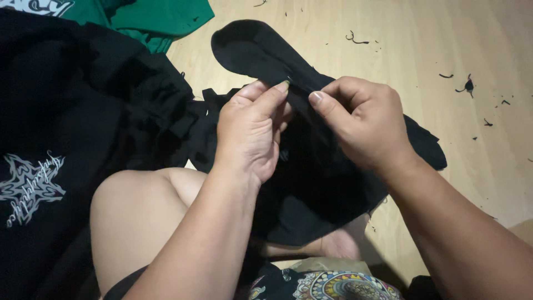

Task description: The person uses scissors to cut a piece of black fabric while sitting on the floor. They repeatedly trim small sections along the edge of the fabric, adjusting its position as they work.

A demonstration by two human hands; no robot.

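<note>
Black garment (311,183): pinched at one seam by left hand (250,130) and right hand (361,122), fingers closed; overstretching may tear it.

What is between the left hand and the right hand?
In the head view, a pinched fold of the black cloth piece lies between the left hand and right hand; no other thing.

Green garment (161,19) and thread scraps (468,85) on floor (444,33).
</note>
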